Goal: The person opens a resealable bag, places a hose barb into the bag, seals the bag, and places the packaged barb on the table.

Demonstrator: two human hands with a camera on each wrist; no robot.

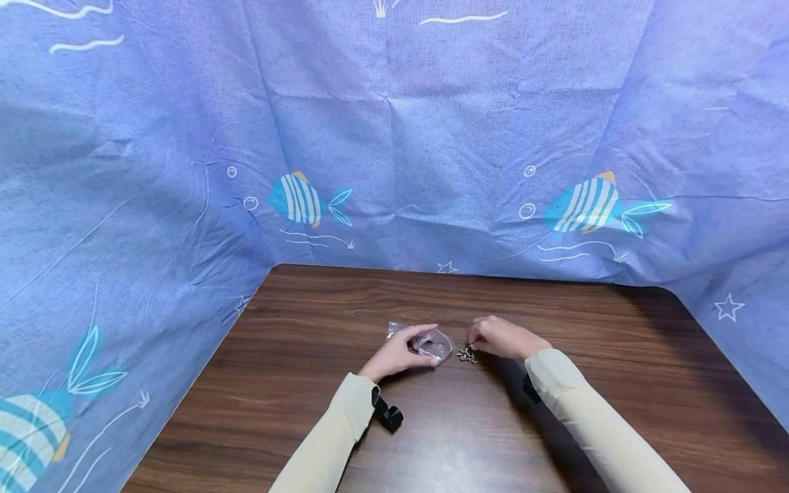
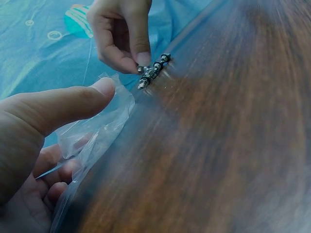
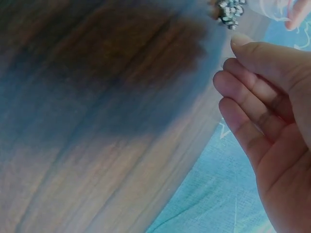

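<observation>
My left hand (image 1: 401,352) holds a clear plastic bag (image 2: 97,131) low over the table. Thumb and fingers are spread apart, and the bag's film lies between them, with the fingers curled at its lower side. Just right of the bag sits a small heap of shiny metal pieces (image 1: 466,355) that look like screws, silver and dark. Above this heap, my right hand (image 1: 502,337) reaches down with thumb and forefinger together at one of the pieces. In the right wrist view, the right hand's other fingers (image 3: 243,116) are loosely bent; its forefinger is hidden there.
Both hands work over a brown wood-grain table (image 1: 296,329). Blue cloth (image 1: 456,137) with striped fish hangs behind the table and along its sides. A black strap (image 1: 387,413) sits at the left wrist, below a pale sleeve.
</observation>
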